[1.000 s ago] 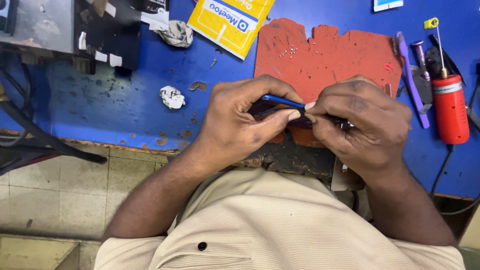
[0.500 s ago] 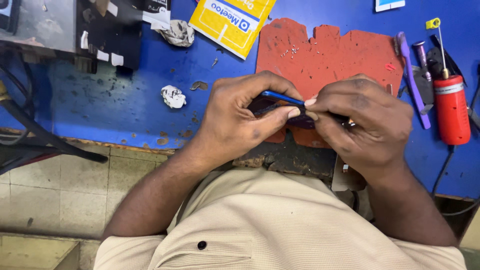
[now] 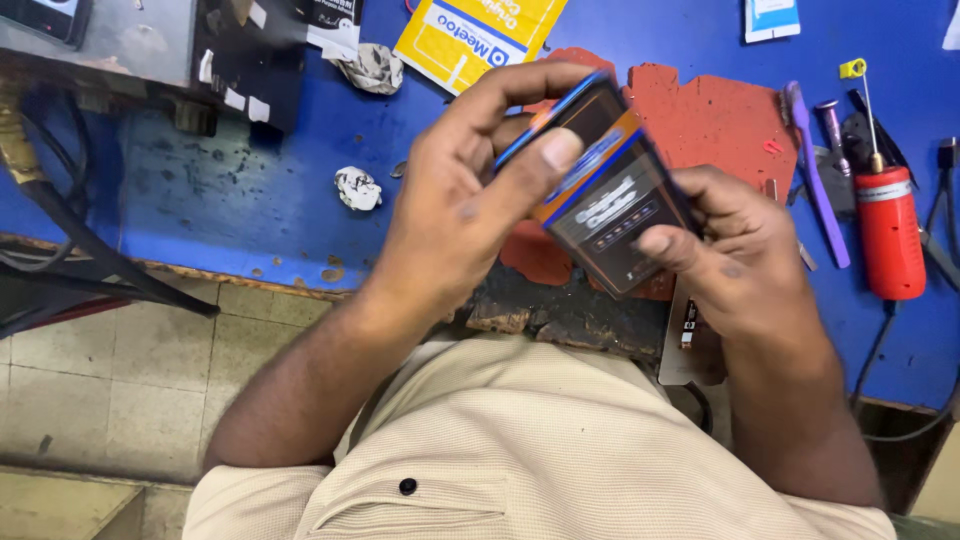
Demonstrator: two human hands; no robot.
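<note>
Blue and scratched, the workbench (image 3: 250,200) spreads out in front of you, with pale floor tiles below its near edge. You hold a small dark box (image 3: 610,205) up over the bench, between your two hands. It is flat and black, with an orange and blue stripe along one side and light print on its face.

Your left hand (image 3: 465,200) is closed on the box from the left. Its thumb presses on the front face and its fingers curl over the top end. Your right hand (image 3: 740,260) is closed on the box from the right, with the thumb on the lower part of the face and the fingers tucked behind. Both hands touch it, and neither is nearer than the other.

The long way of the box runs from up-left to down-right, tilted, with the low end toward your right hand and your body.

Under the box lies a red rubber mat (image 3: 720,120) with ragged edges. A yellow packet (image 3: 480,35) with a white label lies at the top of the bench, tilted. A small blue and white card (image 3: 772,18) sits by the far edge. On the right stand a red can (image 3: 888,240) with a thin nozzle and a purple tool (image 3: 815,170) beside it. A crumpled scrap of paper (image 3: 357,188) lies to the left.
</note>
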